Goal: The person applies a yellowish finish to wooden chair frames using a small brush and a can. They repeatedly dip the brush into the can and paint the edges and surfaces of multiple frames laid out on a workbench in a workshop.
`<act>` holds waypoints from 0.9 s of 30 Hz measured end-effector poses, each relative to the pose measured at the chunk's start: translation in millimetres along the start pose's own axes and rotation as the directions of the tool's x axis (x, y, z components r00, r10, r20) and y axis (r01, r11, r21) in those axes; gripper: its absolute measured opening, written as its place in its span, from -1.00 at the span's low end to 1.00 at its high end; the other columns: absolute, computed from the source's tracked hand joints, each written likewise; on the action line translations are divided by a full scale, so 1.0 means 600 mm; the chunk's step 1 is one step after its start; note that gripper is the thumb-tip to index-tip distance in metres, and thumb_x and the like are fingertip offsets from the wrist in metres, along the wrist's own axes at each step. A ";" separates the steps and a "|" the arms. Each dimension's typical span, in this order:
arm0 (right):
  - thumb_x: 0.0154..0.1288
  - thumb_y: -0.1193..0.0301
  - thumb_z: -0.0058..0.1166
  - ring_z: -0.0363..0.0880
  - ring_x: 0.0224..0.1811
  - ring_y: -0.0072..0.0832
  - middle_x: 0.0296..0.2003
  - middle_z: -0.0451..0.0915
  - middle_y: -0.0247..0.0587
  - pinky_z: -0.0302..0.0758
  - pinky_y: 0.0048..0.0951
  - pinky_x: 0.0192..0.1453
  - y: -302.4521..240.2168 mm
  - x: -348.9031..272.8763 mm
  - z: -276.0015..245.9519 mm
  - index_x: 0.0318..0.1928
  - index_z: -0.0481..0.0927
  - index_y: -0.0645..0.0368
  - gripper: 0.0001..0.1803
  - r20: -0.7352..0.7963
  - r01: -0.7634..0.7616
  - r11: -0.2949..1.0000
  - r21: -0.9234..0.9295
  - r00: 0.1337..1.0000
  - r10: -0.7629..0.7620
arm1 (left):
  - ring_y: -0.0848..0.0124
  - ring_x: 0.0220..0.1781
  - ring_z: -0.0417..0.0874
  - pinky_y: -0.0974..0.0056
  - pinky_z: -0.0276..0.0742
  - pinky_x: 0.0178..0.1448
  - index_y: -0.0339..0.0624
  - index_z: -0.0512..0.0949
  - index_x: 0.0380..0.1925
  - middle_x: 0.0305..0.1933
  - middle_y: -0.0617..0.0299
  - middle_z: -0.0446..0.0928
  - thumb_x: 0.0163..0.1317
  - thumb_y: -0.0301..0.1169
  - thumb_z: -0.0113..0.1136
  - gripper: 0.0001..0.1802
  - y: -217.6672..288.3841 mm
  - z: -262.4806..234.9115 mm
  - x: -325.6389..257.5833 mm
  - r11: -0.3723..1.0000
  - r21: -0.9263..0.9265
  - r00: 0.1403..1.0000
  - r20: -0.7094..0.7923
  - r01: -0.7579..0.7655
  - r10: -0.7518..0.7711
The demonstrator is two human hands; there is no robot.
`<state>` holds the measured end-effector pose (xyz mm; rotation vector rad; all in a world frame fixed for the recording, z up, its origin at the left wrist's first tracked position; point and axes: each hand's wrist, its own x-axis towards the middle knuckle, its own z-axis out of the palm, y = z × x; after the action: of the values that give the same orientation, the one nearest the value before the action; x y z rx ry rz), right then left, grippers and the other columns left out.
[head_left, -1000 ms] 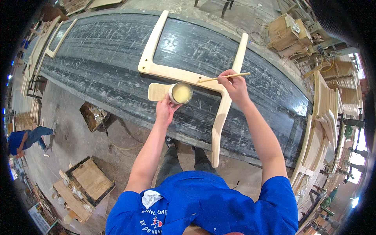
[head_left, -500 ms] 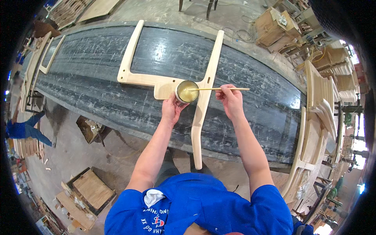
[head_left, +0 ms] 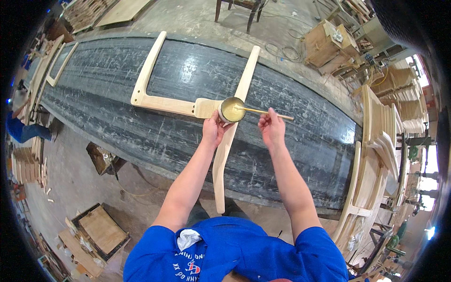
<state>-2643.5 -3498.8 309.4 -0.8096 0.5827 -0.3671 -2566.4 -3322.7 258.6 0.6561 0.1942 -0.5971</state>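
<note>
My left hand (head_left: 215, 129) is closed round a small round can (head_left: 221, 113) of pale yellow, glue-like stuff (head_left: 232, 111). My right hand (head_left: 272, 129) pinches a thin wooden stick (head_left: 268, 113), whose far end dips into the can. A small flat wooden piece (head_left: 206, 108) juts out left of the can, close to my left fingers; whether they grip it too is hidden. Beneath lies a pale wooden frame: a rail (head_left: 169, 104) with a straight leg (head_left: 151, 63) at its left, and a long curved leg (head_left: 223, 160) passing under the can.
The frame lies on a long dark worktable (head_left: 291, 155). Another U-shaped wooden frame (head_left: 63, 63) is at its far left. Stacked chair parts (head_left: 371, 164) stand at the right end. A box (head_left: 101, 157) and a wooden panel (head_left: 104, 229) are on the floor; a person in blue (head_left: 21, 129) is at far left.
The can and small wooden piece have shifted right relative to the frame, the piece now covering part of the rail. My right hand is nearer the can, and the stick slants more.
</note>
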 end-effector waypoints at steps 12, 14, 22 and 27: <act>0.20 0.41 0.10 0.41 -0.60 -0.49 -0.65 0.44 -0.20 0.36 -0.44 -0.46 -0.039 0.082 0.076 -0.46 0.44 0.29 -0.79 0.642 0.681 0.217 -0.699 0.732 -0.228 | 0.23 0.08 0.51 0.03 0.52 0.10 -0.19 0.31 0.11 0.09 0.12 0.43 0.41 -0.18 -0.28 -0.58 0.025 -0.127 -0.070 0.997 0.003 0.990 -0.118 -0.074 0.074; 0.18 0.39 0.11 0.43 -0.61 -0.33 -0.64 0.44 -0.12 0.38 -0.38 -0.46 -0.028 0.089 0.078 -0.46 0.45 0.27 -0.80 0.627 0.649 0.166 -0.743 0.761 -0.169 | 0.25 0.04 0.53 0.03 0.56 0.05 -0.19 0.31 0.10 0.07 0.13 0.44 0.40 -0.18 -0.27 -0.58 0.025 -0.138 -0.085 1.000 -0.002 0.974 -0.224 -0.020 0.019; 0.17 0.41 0.09 0.48 -0.53 -0.11 -0.61 0.45 -0.04 0.41 -0.25 -0.43 0.008 0.114 0.083 -0.45 0.43 0.21 -0.84 0.723 0.721 -0.054 -0.691 0.688 -0.061 | 0.25 0.01 0.56 0.08 0.63 -0.03 -0.20 0.31 0.09 0.04 0.11 0.46 0.40 -0.19 -0.27 -0.59 0.030 -0.150 -0.123 0.996 0.016 0.985 -0.148 -0.087 0.088; 0.18 0.41 0.05 0.48 -0.48 -0.04 -0.58 0.45 0.01 0.40 -0.19 -0.42 0.015 0.109 0.085 -0.47 0.37 0.21 -0.81 0.712 0.712 0.036 -0.702 0.701 0.022 | 0.27 -0.03 0.58 0.10 0.64 -0.05 -0.21 0.32 0.08 0.01 0.11 0.48 0.40 -0.22 -0.26 -0.61 0.034 -0.147 -0.136 0.997 0.001 0.970 -0.234 -0.072 0.071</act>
<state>-2560.4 -3497.8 307.8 -2.4092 -0.1299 -0.1333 -2620.0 -3217.2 229.2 0.7231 0.3909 -0.4486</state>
